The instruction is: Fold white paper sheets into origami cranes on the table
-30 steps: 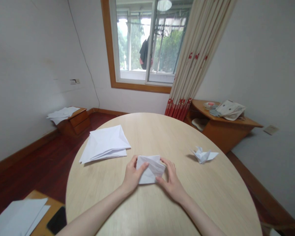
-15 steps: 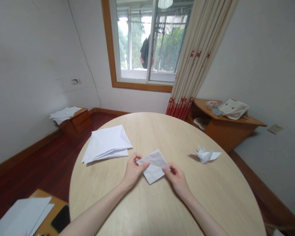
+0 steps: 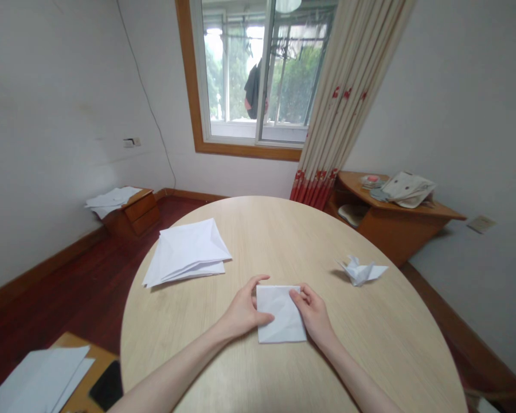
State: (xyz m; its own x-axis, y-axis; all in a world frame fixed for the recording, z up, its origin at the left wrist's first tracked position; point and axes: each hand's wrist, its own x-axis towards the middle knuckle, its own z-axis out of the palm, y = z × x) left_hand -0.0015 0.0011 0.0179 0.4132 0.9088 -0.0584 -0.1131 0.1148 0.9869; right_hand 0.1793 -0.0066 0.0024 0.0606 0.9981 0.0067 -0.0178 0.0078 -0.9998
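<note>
A small folded paper (image 3: 284, 324) lies between the two hands on the near part of a round table (image 3: 262, 229), a little right of the middle, its edges roughly square to the person. The left hand (image 3: 245, 310) is at its left edge, thumb and forefinger spread wide apart: the thumb lies on the paper's left side, and the forefinger reaches out by the top left corner. The other left fingers are partly hidden behind that edge, so I cannot tell whether they touch it. The right hand (image 3: 316, 314) pinches the top right corner, thumb on the upper face and fingers curled round behind the edge. Farther off on the left, a stack of larger white sheets (image 3: 193, 244) lies on the table, uneven at the edges. Toward the right rim sits a folded paper bird (image 3: 359, 272), well apart from the right hand. At the lower left, below the table, more white paper (image 3: 34, 378) and a dark phone (image 3: 107, 385) rest on a wooden surface (image 3: 66, 339). Beyond the table are a window (image 3: 234, 86) and a long pale curtain (image 3: 356, 74) with red patterning.
</note>
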